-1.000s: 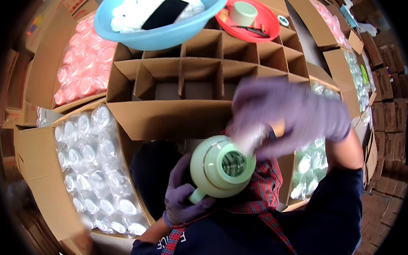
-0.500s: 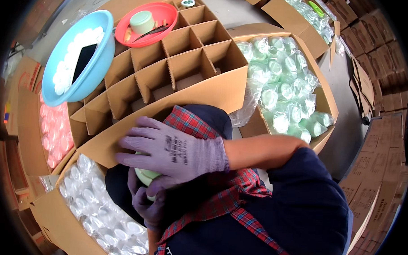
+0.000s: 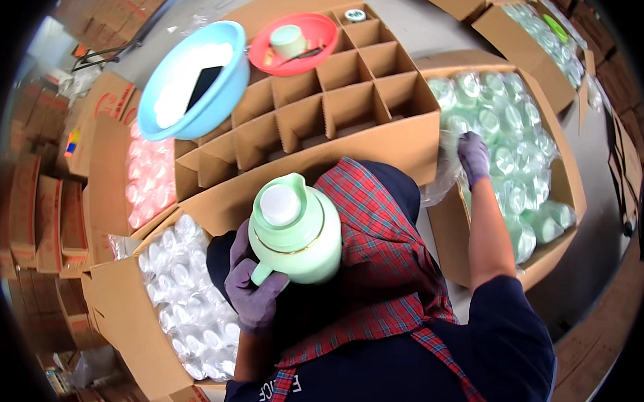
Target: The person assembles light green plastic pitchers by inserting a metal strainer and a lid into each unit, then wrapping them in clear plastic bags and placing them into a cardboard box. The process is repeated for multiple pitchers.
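A mint-green vacuum jug (image 3: 303, 236) with a white round stopper (image 3: 280, 204) in its mouth stands tilted over my lap. My left hand (image 3: 253, 291), in a purple-grey glove, is closed around its handle (image 3: 261, 272). Out to the right, my gloved right hand (image 3: 473, 158) reaches to the near left side of a carton of green pieces in clear plastic wrap (image 3: 512, 144). Its fingers are bent together at the wrapped pieces, and their tips are partly hidden, so what they grip is unclear.
A divided cardboard box (image 3: 353, 135) stands in front, bearing a blue basin (image 3: 245, 71) with white pieces and a dark phone, and a red bowl (image 3: 328, 38). Cartons of wrapped white pieces (image 3: 184, 295) and pink pieces (image 3: 149, 174) sit at left. Stacked cartons (image 3: 34, 226) line the far left.
My right hand has left the jug and stretched right to the carton of wrapped green pieces. The jug, mostly covered before, now shows in my left hand. The view has shifted left.
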The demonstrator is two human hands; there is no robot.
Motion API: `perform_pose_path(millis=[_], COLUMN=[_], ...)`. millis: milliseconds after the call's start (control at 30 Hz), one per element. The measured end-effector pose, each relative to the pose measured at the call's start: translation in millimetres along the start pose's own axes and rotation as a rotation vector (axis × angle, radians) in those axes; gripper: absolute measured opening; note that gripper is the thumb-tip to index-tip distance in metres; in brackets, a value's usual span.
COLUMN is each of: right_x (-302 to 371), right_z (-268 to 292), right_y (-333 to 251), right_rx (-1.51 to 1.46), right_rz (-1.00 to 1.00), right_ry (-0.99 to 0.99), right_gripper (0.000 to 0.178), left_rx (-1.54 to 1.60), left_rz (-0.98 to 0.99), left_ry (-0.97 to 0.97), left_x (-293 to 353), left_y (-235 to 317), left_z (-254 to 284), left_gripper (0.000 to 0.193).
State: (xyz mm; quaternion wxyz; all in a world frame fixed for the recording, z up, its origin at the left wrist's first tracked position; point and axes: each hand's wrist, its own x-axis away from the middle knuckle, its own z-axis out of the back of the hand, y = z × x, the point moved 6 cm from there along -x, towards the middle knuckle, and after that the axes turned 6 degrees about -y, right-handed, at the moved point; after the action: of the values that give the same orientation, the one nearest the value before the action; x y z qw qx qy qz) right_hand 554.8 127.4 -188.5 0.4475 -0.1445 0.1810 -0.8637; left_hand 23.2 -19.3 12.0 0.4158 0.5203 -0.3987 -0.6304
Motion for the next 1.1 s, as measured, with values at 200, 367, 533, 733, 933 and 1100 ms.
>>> perform_pose_path(millis=[200, 367, 533, 733, 933, 1100], right_x=[11.3, 111.5, 177.2, 197.6, -40.9, -100.2], right_z=[42.6, 91.1, 71.5, 71.8, 10.5, -83.4], right_y=[1.0, -163.1, -274.5, -397.5, -466.3, -487.8], right_rx=[-1.081, -1.283, -1.117, -0.858, -0.543, 0.228], right_rz=[0.149, 0.53, 0.865, 1.342, 0.901, 0.815], right_ry=[0.114, -0.207, -0.83, -1.219, -0.338, -0.182], right_gripper=[0.019, 0.013, 0.019, 0.026, 0.052, 0.086], left_rx=[0.266, -0.204, -0.257, 0.198, -0.086, -0.119], left_rz=[0.363, 0.381, 0.16, 0.148, 0.132, 0.214], left_ry=[0.052, -0.096, 0.127, -0.449, 0.718, 0.787], left_x=[31.2, 52.4, 10.3, -150.9, -122.5, -66.6], left_y=[26.0, 27.4, 25.2, -61.5, -139.9, -122.3], left_z=[25.0, -1.1, 40.1, 1.0, 142.8, 161.1], left_gripper=[0.016, 0.018, 0.062, 0.073, 0.012, 0.033])
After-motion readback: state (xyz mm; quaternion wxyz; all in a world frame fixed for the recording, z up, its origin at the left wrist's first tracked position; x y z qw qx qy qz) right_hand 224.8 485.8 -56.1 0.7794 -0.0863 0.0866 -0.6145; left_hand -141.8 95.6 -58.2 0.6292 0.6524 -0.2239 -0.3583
